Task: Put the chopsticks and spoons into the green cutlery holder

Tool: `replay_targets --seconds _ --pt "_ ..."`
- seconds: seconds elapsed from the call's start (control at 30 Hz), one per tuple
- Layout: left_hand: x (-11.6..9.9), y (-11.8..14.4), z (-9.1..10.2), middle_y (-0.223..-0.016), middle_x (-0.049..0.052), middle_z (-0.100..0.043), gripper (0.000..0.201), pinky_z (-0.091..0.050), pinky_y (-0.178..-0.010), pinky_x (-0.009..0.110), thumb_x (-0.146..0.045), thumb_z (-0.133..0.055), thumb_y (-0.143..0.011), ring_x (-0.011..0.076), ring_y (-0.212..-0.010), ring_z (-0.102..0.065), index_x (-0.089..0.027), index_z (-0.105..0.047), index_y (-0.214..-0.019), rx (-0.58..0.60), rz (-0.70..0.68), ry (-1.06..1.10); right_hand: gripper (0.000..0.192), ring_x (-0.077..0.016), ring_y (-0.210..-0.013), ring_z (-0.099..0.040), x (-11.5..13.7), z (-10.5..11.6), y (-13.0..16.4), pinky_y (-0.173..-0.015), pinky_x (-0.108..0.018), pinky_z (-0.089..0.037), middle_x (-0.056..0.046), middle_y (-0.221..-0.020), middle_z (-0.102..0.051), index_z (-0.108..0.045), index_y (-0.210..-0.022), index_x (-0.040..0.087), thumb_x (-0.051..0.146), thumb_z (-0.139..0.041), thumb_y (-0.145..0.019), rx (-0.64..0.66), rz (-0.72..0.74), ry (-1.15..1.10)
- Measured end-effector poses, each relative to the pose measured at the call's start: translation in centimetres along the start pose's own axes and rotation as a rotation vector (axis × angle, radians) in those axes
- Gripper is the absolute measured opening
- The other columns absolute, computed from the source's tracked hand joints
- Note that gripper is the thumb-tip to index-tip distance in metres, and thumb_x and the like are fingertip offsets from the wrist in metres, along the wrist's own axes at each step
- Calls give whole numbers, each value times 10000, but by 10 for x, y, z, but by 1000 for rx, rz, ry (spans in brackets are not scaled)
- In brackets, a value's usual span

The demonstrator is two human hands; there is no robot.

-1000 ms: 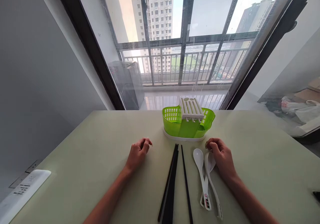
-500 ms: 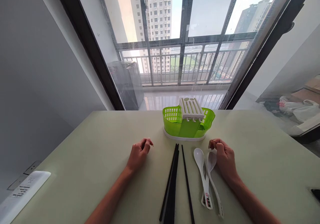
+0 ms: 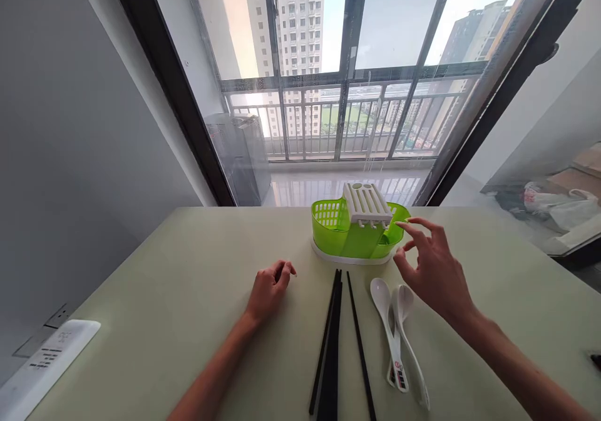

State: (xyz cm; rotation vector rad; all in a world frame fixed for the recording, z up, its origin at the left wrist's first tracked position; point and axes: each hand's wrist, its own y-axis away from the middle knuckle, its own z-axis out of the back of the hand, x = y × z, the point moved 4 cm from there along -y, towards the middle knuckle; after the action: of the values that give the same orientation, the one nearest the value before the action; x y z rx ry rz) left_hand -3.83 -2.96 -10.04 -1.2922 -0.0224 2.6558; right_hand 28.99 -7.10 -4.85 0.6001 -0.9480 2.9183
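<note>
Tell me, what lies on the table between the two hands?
In the head view, black chopsticks lie between the left hand and the raised right hand, with two white spoons just beside the right hand.

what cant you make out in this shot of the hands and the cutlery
Head view only:
- chopsticks: near ends cut off by the bottom edge; count unclear, they overlap.
- spoons: handle print too small.
- green caddy: inside hidden by its walls.
- left hand: curled, palm hidden.

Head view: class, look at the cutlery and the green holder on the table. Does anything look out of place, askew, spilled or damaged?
Nothing stands out. The black chopsticks lie roughly parallel, the two white spoons overlap tidily beside them, and the green holder stands upright on the table. Right hand hovers open near it; left hand rests curled.
</note>
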Motion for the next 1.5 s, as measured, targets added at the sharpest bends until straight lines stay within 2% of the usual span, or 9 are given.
replay_targets --seconds 0.27,0.53,0.6,0.67,0.83,1.07,1.2,1.33,1.5 --pt "-1 0 -3 -535 -54 -382 478 -278 -527 231 -534 -382 -979 129 -511 -363 -192 -678 -825 13 -36 -33 305 -278 -1148 -631 -15 -26 12 -933 -444 -539 -81 -1219 -682 -633 -1202 228 300 -485 -945 117 196 3" --pt "-3 1 -2 -531 -53 -387 469 -281 -519 233 -531 -397 -966 130 -499 -361 -199 -693 -819 12 -35 -53 417 -306 -1073 -666 2 7 33 -863 -445 -531 -106 -1325 -637 -556 -1341 237 360 -473 -952 52 146 50" --pt "-4 1 -3 -533 -52 -393 463 -281 -519 231 -523 -395 -969 130 -500 -363 -201 -692 -819 13 -39 -68 326 -288 -1043 -684 19 18 47 -873 -426 -523 -80 -1213 -695 -603 -1242 265 368 -469 -963 50 166 17" --pt "-4 1 -3 -534 -52 -391 459 -282 -523 230 -517 -393 -973 130 -504 -363 -202 -690 -818 12 -45 -91 210 -231 -821 -721 37 22 64 -697 -352 -530 -36 -1025 -744 -633 -1073 298 401 -479 -974 141 159 -45" --pt "-4 2 -3 -557 -47 -429 455 -298 -541 231 -507 -383 -987 130 -518 -381 -206 -685 -828 17 -60 -121 207 -202 -429 -636 64 5 106 -434 -310 -422 22 -612 -684 -596 -944 287 437 -461 -990 442 93 -184" --pt "-5 1 -4 -570 -33 -490 471 -307 -535 237 -521 -382 -982 140 -525 -431 -208 -701 -834 22 -55 -139 315 -274 -360 -625 75 -21 129 -353 -313 -258 -26 -479 -633 -531 -742 258 426 -448 -995 412 149 -38" --pt "-4 2 -5 -571 -33 -499 458 -306 -539 238 -513 -392 -984 139 -532 -449 -216 -704 -828 22 -62 -166 296 -260 -420 -653 84 -17 121 -378 -321 -333 -20 -559 -672 -575 -825 258 415 -406 -1012 423 170 -44" --pt "-4 2 -6 -570 -33 -503 447 -307 -550 239 -488 -387 -991 139 -537 -461 -217 -707 -836 31 -73 -184 291 -192 -527 -668 68 5 80 -430 -315 -418 -79 -1027 -740 -594 -1077 261 457 -390 -1006 247 46 -19" --pt "-4 2 -6 -573 -31 -509 439 -311 -554 239 -484 -392 -986 142 -544 -469 -220 -709 -836 34 -59 -192 457 -148 -595 -668 29 16 26 -424 -291 -419 -120 -1441 -552 -509 -1390 262 353 -446 -947 88 -13 119"
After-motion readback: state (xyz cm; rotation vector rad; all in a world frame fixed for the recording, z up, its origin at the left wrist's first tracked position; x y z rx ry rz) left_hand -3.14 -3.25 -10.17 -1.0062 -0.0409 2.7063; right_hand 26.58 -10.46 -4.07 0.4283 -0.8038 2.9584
